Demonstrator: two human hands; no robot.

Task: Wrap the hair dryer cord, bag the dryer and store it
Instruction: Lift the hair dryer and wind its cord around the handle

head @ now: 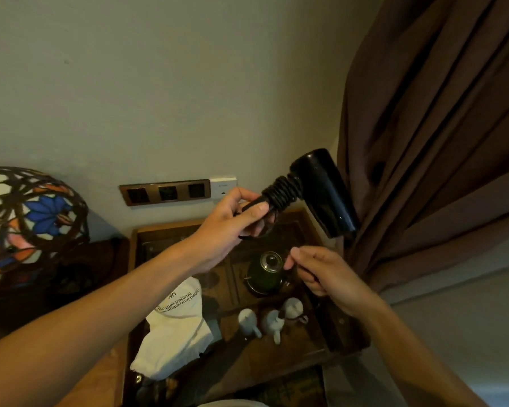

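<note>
**Loose cord tail is threatening the coils**

The left hand [232, 221] is gripping the handle of the black hair dryer [321, 192] and holding it in the air above the wooden tray [347, 333], the barrel tilting toward the brown curtain [438, 142]. The cord [282, 190] is sitting in tight turns on the upper handle, just above the thumb. The right hand [323, 274] is hovering lower, over the tray's curtain side, fingers pinching closed on something dark and thin (most likely the cord's free end, though the strand is too faint to follow).

The risk lies in that tail. If the right hand is letting tension drop, the turns may be springing loose and sliding down the handle. A swinging end could also be catching the glass-lidded kettle [266, 271] or the small white teaware [272, 318] standing on the tray directly below. The white bag [177, 327] is lying at the tray's lamp side, not yet opened.
</note>
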